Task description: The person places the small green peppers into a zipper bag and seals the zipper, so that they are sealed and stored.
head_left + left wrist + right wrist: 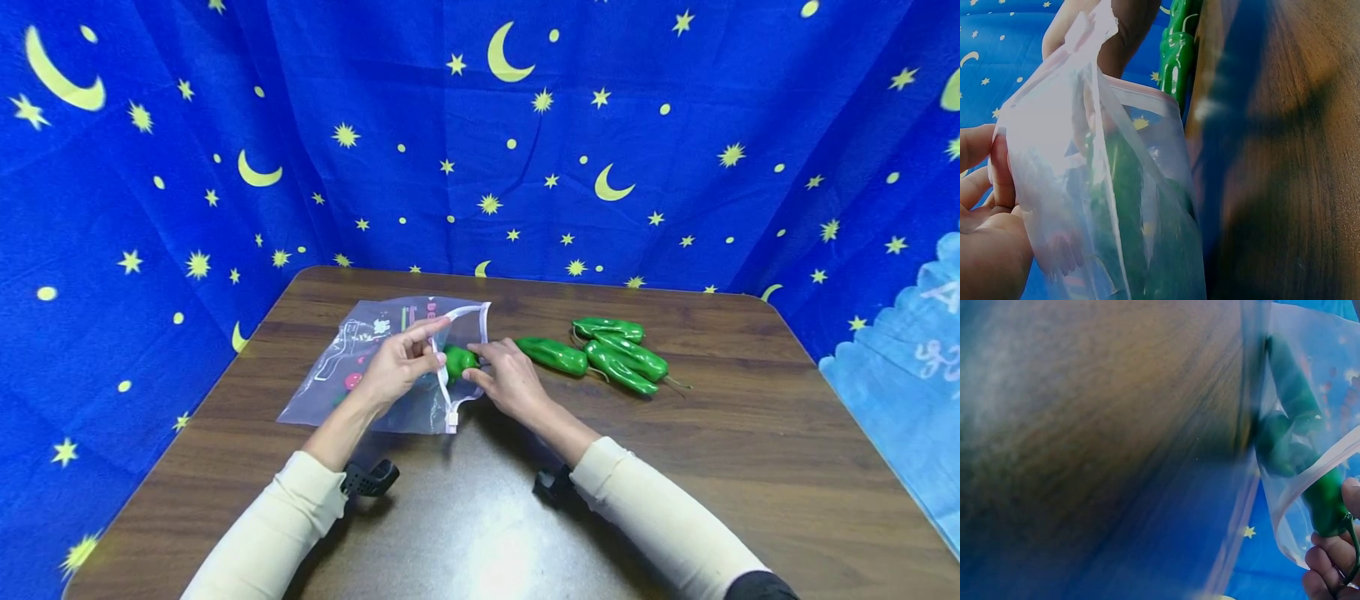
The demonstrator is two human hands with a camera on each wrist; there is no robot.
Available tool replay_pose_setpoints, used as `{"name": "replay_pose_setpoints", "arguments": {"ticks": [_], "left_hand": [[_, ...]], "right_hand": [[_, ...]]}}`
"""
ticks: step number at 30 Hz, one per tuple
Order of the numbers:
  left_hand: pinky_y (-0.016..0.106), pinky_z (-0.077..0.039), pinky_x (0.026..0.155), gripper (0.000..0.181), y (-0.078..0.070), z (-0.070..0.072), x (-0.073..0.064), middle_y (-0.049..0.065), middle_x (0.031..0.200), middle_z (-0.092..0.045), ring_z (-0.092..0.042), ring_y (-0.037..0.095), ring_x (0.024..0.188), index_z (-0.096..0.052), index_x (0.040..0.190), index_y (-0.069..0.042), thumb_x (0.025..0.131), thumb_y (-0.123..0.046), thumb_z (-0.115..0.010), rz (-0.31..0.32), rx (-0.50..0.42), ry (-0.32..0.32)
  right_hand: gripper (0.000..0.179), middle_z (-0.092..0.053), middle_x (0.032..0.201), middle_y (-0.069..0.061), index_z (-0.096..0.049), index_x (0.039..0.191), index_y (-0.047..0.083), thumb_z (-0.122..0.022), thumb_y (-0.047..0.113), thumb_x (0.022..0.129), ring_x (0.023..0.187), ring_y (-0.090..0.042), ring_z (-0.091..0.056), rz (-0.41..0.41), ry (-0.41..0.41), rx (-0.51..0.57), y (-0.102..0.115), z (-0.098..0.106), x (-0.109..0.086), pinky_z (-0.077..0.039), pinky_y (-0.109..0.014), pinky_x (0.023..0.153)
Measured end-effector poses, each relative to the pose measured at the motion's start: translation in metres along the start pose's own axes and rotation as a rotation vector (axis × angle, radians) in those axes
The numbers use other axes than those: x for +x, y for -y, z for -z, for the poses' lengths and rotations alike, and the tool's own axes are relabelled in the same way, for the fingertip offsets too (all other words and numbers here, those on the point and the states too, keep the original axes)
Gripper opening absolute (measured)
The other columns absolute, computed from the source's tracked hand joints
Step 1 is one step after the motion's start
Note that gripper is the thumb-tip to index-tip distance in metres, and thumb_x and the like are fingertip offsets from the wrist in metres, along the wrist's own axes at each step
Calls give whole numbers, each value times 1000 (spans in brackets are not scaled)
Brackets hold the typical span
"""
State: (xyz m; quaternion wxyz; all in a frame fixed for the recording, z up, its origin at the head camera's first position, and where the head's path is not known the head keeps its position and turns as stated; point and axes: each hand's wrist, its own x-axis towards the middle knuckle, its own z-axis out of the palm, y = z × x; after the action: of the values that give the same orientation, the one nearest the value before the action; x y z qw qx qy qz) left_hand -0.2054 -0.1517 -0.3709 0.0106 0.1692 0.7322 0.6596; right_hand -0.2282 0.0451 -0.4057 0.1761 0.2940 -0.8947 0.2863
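A clear zip bag [397,408] with printed pictures lies on the table, its white-edged mouth toward the right. My left hand [393,367] pinches the rim of that mouth between thumb and fingers; the left wrist view shows the raised plastic beside the fingers [1002,172]. At the opening, my right hand [513,379] holds a green pepper [1325,500] near its stem, with the pepper's far end inside the bag. Deeper in, more green peppers [1294,381] show through the plastic in the right wrist view.
To the right of the bag, several glossy green peppers [626,358] lie close together on the brown wooden table [720,467]. A blue curtain [420,108] with moons and stars hangs behind the table. Light blue cloth [911,333] hangs at the right edge.
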Motion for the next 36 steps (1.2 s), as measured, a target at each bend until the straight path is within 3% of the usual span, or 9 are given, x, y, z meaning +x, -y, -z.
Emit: {"name": "replay_pose_setpoints", "arguments": {"ticks": [7, 12, 18, 24, 29, 36], "left_hand": [[12, -38, 60, 55, 0, -1, 1, 18, 138, -43, -47, 1, 71, -45, 137, 1, 85, 5, -58, -2, 0, -1], [12, -39, 60, 55, -1, -1, 1, 19, 130, -45, -47, 1, 70, -45, 136, 3, 84, 7, -58, -11, -13, -3], [13, -38, 59, 53, 0, -2, 1, 11, 119, -48, -47, 1, 68, -46, 136, 3, 84, 8, -58, -24, 0, -7], [12, -39, 60, 54, 0, -1, 1, 20, 129, -45, -47, 1, 69, -45, 136, 3, 84, 6, -58, -22, -9, -3], [12, -38, 60, 55, 0, 0, -1, 20, 136, -43, -47, 0, 69, -45, 137, 3, 84, 5, -58, -14, 5, 1], [13, -38, 59, 54, 0, 1, -1, 21, 128, -45, -46, 0, 69, -45, 137, 2, 84, 6, -59, -18, 12, -9]], "right_hand": [[44, -71, 106, -9, -65, 117, 6, -74, 27, 79, 90, -21, -59, 30, 2, -28, 1, -2, 4, -49, -34, 76], [39, -72, 104, -8, -67, 114, 7, -73, 25, 80, 90, -22, -59, 64, 11, -63, 3, -6, 7, -48, -34, 77], [37, -72, 104, -9, -67, 114, 6, -73, 22, 81, 92, -24, -60, 86, 14, -66, 5, -8, 9, -48, -35, 79], [39, -71, 105, -7, -67, 114, 7, -74, 24, 80, 90, -22, -59, 79, -9, -47, 4, -5, 6, -47, -33, 76], [39, -71, 105, -7, -67, 113, 7, -74, 26, 79, 87, -20, -57, 95, -37, -29, 2, -1, 3, -46, -32, 73], [39, -71, 95, -9, -67, 112, 7, -75, 25, 78, 83, -19, -55, 86, -69, -17, 0, 9, 0, -45, -32, 69]]}}
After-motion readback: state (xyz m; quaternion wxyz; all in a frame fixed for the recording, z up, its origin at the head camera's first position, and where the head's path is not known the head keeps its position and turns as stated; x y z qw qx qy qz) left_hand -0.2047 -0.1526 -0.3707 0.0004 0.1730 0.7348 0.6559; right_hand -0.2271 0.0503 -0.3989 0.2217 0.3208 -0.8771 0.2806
